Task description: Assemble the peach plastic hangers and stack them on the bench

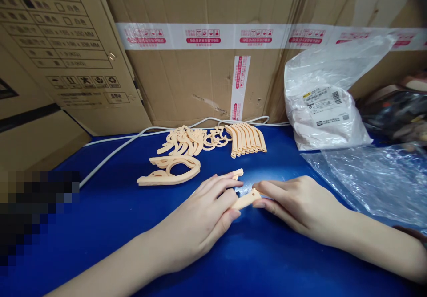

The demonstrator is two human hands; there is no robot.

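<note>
Single head-worn camera: close above and behind left hand (213, 210) and right hand (300, 201) gripping beige piece (246, 201); faces forward, down; cardboard (187, 74) beyond grip fills upper view.

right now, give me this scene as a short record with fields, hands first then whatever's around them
left hand: grips a cream piece
right hand: fingertips at the piece's right end; whether they pinch something small is unclear
left of the hands: cream assembly lying on the blue tabletop
behind the hands: pile of cream parts; to its right, a row of curved cream parts
right side: white bag, clear plastic
back: white cable, cardboard
</note>
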